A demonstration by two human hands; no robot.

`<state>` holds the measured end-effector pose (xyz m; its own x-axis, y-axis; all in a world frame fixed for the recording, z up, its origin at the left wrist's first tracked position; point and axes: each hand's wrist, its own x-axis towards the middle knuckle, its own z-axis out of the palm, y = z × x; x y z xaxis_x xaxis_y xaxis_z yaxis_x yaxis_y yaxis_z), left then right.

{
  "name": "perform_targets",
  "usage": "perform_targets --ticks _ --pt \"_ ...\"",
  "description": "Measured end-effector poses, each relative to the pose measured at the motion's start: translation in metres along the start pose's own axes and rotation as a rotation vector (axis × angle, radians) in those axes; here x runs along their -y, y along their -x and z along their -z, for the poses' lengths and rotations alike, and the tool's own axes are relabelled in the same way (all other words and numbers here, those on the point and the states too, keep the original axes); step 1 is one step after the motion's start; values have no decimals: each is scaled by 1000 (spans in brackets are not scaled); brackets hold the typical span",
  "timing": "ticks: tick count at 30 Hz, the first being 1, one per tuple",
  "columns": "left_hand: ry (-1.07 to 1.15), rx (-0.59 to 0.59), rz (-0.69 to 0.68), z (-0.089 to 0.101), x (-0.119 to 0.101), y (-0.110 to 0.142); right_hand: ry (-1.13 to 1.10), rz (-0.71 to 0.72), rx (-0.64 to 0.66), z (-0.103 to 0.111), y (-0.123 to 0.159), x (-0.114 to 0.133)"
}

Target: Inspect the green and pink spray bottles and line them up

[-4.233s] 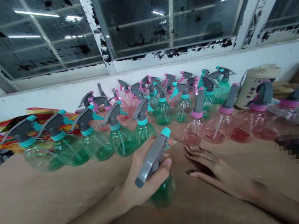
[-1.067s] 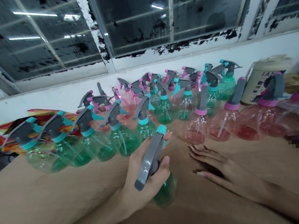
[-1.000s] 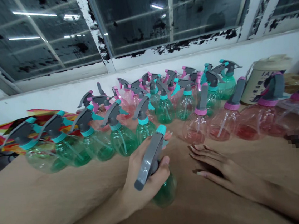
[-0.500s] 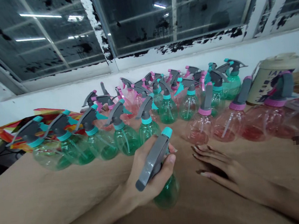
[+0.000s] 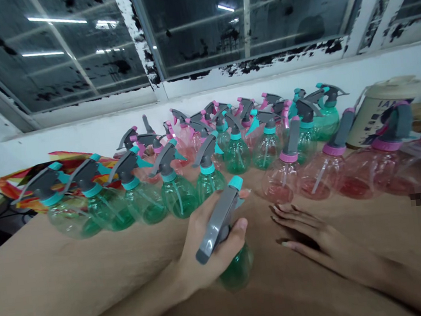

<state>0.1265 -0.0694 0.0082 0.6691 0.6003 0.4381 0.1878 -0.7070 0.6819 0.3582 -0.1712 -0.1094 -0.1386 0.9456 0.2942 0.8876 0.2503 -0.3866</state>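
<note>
My left hand (image 5: 202,250) is wrapped round the neck of a green spray bottle (image 5: 238,271) with a grey trigger head (image 5: 217,220) and teal nozzle tip. The bottle stands on the brown table (image 5: 58,287), in front of a row of like green bottles (image 5: 176,195). My right hand (image 5: 310,230) lies flat on the table just right of the held bottle, fingers stretched out and apart, holding nothing. A row of pink bottles (image 5: 285,182) with pink collars stands just beyond it.
Several more green and pink spray bottles (image 5: 235,145) crowd the back of the table under the window. A cream lidded jug (image 5: 379,105) stands at the far right. Orange and red cloth (image 5: 15,180) lies at the far left near the table edge.
Hardly anything has changed: the view has shifted slightly, and my left hand keeps its hold on the green bottle. My right hand still rests flat.
</note>
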Motion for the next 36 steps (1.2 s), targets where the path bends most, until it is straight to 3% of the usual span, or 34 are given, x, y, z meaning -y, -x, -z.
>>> perform_targets --ticks 25,30,36 --pt "85 -19 -26 -1 1 -1 -9 7 -40 -1 1 0" --pt "44 51 50 -1 2 -1 -17 -2 -32 0 0 1" --pt "19 48 -17 2 -2 -3 7 -6 -3 1 0 2"
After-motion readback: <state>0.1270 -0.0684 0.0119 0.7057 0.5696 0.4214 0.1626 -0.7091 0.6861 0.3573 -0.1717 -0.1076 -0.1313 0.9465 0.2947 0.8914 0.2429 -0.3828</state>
